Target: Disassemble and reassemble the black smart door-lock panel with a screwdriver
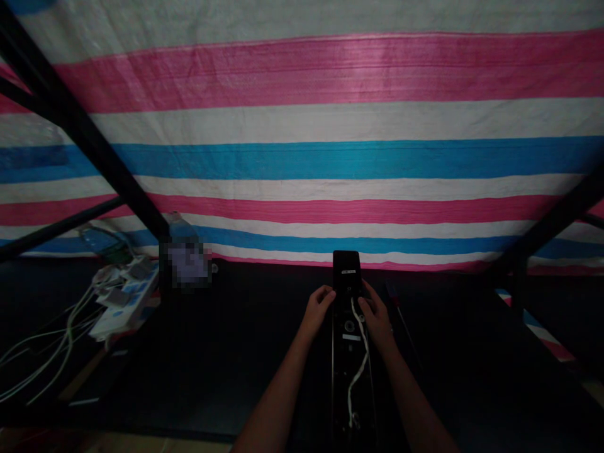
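Observation:
A long, narrow black panel (340,358), like the body of a door lock, lies lengthwise in front of me on the dark surface (226,377). White labels and round fittings show on its face. A whitish cable (365,352) runs down it from the upper part. My left hand (319,308) grips the panel's left edge, thumb on the rim. On the opposite edge, my right hand (376,314) is closed with its thumb over the face near the cable's top end; its other fingers are partly hidden. Just right of that hand lies a screwdriver (392,292) with a thin shaft.
At left are a white power strip (125,308) with plugged-in chargers, tangled white cables (70,333) and a dark flat object (101,377). A clear bottle (182,228) stands by a black frame bar (117,170). Striped sheeting (330,157) hangs behind.

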Tool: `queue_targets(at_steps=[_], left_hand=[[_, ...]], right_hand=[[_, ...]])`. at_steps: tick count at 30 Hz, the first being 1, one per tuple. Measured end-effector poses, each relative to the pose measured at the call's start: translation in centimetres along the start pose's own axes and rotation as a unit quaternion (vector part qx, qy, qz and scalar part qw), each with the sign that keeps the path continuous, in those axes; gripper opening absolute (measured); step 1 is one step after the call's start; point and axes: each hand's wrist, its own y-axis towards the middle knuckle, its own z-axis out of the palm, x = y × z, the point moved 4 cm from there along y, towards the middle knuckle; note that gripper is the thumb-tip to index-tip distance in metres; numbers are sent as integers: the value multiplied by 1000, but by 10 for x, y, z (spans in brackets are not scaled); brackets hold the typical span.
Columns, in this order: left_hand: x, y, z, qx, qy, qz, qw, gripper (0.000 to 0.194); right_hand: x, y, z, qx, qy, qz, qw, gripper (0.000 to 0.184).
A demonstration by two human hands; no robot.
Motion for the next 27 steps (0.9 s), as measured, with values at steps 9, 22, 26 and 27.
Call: queue_targets(at_steps=[9, 22, 26, 27], left_hand=[[1, 0, 0, 16, -2, 14, 1000, 41], [0, 0, 2, 26, -7, 22, 999, 38], [2, 0, 2, 22, -4, 20, 1000, 38], [3, 0, 2, 22, -4, 20, 1000, 38]], right_hand=[[4, -1, 1, -8, -6, -5, 1000, 62], [2, -1, 0, -4, -3, -8, 1000, 62], [0, -1, -1, -7, -2, -5, 1000, 65], [0, 0, -1, -7, -2, -4, 1000, 65]])
